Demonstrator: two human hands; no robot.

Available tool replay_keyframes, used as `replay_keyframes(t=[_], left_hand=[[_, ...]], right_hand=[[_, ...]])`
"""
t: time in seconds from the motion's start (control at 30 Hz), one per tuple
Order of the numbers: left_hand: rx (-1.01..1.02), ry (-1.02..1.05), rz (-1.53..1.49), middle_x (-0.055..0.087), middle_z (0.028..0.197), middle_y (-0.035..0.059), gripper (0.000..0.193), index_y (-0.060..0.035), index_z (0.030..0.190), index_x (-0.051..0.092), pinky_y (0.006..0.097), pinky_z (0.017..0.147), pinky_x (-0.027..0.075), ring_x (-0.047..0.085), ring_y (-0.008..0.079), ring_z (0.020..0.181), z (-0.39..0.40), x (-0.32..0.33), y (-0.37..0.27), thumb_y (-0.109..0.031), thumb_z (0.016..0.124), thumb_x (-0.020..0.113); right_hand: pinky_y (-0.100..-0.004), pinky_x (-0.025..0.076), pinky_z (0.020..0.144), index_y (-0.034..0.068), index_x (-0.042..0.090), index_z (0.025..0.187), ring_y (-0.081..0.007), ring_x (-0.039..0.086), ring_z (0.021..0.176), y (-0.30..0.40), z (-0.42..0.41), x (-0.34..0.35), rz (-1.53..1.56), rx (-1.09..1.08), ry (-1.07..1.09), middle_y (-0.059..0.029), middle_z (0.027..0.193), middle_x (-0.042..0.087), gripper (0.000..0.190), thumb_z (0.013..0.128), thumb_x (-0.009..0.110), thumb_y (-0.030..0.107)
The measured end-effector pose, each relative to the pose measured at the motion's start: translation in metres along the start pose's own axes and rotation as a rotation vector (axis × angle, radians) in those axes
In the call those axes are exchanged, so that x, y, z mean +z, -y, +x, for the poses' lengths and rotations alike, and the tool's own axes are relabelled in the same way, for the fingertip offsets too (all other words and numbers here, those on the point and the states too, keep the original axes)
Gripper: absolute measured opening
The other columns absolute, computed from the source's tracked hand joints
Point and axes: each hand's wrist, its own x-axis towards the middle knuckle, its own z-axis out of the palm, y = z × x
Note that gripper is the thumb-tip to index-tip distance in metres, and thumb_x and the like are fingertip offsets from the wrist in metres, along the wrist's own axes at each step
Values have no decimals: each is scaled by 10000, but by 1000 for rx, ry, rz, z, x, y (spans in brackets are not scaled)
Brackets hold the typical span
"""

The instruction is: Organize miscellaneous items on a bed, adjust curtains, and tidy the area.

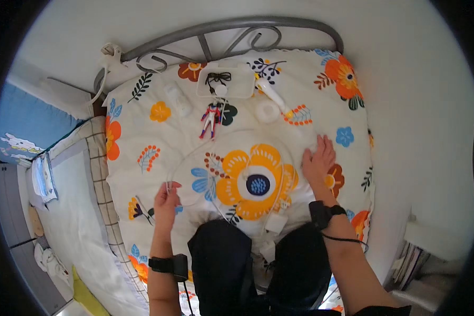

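My left hand [167,201] has its fingers closed on a thin white cable [176,164] that loops across the floral bedspread [142,130]. My right hand [319,159] rests palm down on the bedspread at the right, fingers extended, holding nothing visible. Between my knees and the large yellow flower print lies a white power adapter [276,222], with a second white block [267,251] nearer me. Further off lies a red, white and blue toy figure [210,120]. Behind it a white tray [244,86] holds a bundled black cable [218,77] and a small round white piece [221,90].
Beside the tray lie a white handheld device with yellow ends [272,94], a white roll or ring [267,111] and a translucent bottle-like item [177,98]. A grey metal headboard [229,25] bounds the far side. A white clamp [111,50] grips its left end.
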Motion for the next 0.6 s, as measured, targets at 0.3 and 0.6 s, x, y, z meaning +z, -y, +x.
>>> replay_keyframes(t=[0.3, 0.6], left_hand=[[183, -44, -146, 338, 587, -75, 201, -24, 1032, 550, 170, 461, 225, 283, 11, 498, -108, -32, -55, -91, 869, 454], [507, -203, 206, 431, 1261, 131, 466, -34, 1264, 382, 307, 988, 279, 378, 200, 1190, -113, -45, -56, -129, 828, 516]], right_hand=[[-427, 408, 845, -10, 448, 1101, -308, 491, 1030, 82, -79, -71, 73, -237, 551, -230, 1133, 479, 481, 747, 598, 280], [-233, 483, 659, 4, 461, 1092, -114, 512, 579, 57, -59, -169, 1282, 231, 860, -57, 742, 540, 307, 786, 434, 1]])
